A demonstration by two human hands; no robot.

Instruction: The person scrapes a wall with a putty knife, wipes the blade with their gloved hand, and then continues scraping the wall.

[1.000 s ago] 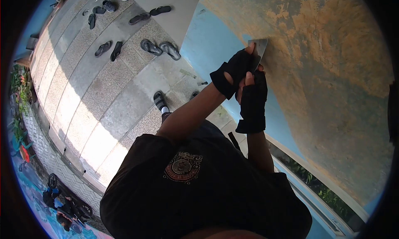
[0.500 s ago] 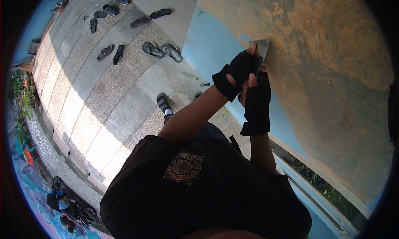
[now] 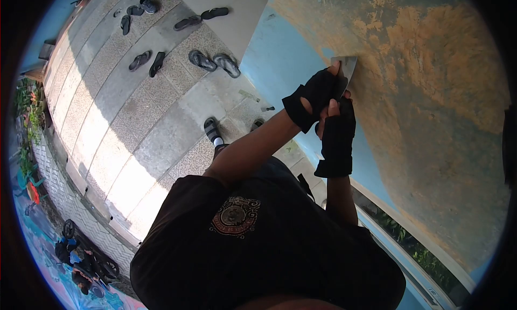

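Note:
A metal scraper (image 3: 347,72) has its broad blade edge against the wall (image 3: 420,94), where blue paint gives way to a rough, patchy tan and grey surface. My left hand (image 3: 316,93), in a black fingerless glove, grips the scraper near its blade, with one fingertip on the metal. Just below it, my right hand (image 3: 338,129), gloved the same way, is closed round the lower part of the scraper. The handle is mostly hidden by the gloves and fingers.
Several sandals (image 3: 202,60) lie on the tiled floor (image 3: 134,110) to the left. My sandaled foot (image 3: 212,129) stands near the wall base. Plants (image 3: 431,264) show beyond a ledge at lower right. A person (image 3: 81,280) is beside a motorcycle (image 3: 102,264) at far lower left.
Both hands and the scraper have shifted slightly right and down in the view. The floor and sandals have also shifted a little as the camera moved. The grip looks unchanged.

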